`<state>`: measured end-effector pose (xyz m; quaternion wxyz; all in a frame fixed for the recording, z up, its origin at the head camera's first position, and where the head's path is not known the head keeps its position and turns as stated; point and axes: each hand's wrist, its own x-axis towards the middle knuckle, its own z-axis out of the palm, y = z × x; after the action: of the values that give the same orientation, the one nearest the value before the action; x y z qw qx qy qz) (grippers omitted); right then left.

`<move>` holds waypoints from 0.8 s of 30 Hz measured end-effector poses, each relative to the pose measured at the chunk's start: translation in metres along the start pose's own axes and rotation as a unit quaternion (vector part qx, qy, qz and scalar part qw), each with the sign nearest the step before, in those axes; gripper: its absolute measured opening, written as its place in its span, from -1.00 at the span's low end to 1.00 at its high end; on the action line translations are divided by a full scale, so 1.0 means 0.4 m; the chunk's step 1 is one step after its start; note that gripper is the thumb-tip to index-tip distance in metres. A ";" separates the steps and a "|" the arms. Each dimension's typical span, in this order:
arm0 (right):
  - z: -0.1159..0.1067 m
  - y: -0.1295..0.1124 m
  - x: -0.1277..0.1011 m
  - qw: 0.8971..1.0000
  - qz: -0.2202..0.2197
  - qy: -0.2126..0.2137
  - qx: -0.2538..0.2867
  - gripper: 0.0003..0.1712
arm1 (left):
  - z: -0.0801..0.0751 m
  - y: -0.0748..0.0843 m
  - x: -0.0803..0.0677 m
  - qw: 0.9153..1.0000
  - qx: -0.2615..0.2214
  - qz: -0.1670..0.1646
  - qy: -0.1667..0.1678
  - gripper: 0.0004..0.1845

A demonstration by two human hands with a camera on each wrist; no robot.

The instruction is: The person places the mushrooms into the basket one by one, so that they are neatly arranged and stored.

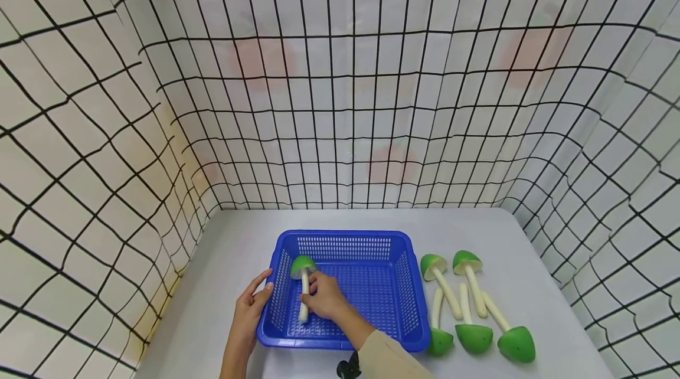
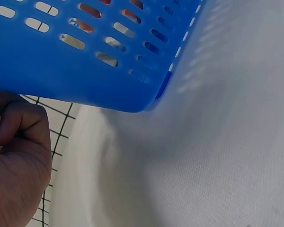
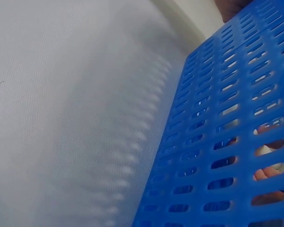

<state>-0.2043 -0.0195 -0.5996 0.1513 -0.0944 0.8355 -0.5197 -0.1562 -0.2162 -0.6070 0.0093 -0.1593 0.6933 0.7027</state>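
Inside the left part of the blue plastic basket (image 1: 345,343), my right hand (image 1: 325,297) pinches the white stem of a toy mushroom (image 1: 304,267) between thumb and fingers. The mushroom's green cap points toward the basket's back. My left hand (image 1: 247,314) holds the basket's left rim from outside, thumb and fingertips at the edge. Seen in the left wrist view, the left hand (image 2: 21,156) has curled fingers just under the rim. Through the slots of the basket wall (image 3: 217,118), the right wrist view gives only glimpses of the right hand's fingers.
To the basket's right lie several more green-capped mushrooms (image 1: 474,337) on the white table (image 1: 552,308). A black wire grid (image 1: 350,113) over white cloth encloses the back and sides. A small dark object (image 1: 348,366) shows at the basket's front edge.
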 end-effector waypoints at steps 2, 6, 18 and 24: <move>0.004 0.000 -0.001 1.000 -0.002 -0.004 0.007 -0.56 | 0.000 -0.001 -0.003 1.000 -0.001 -0.005 0.003 -0.36; 0.007 -0.002 -0.003 1.000 -0.009 -0.011 0.010 -0.56 | 0.001 0.000 -0.003 1.000 -0.006 -0.006 0.003 -0.35; 0.009 -0.001 -0.007 1.000 -0.007 -0.012 0.008 -0.52 | 0.007 0.001 -0.007 1.000 0.000 -0.020 0.013 -0.27; 0.007 0.003 -0.006 1.000 -0.016 -0.015 -0.008 -0.48 | 0.009 0.000 0.000 1.000 -0.007 -0.024 0.017 -0.26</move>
<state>-0.2012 -0.0205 -0.6015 0.1549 -0.1171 0.8356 -0.5139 -0.1570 -0.2127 -0.6072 0.0133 -0.1884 0.6846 0.7041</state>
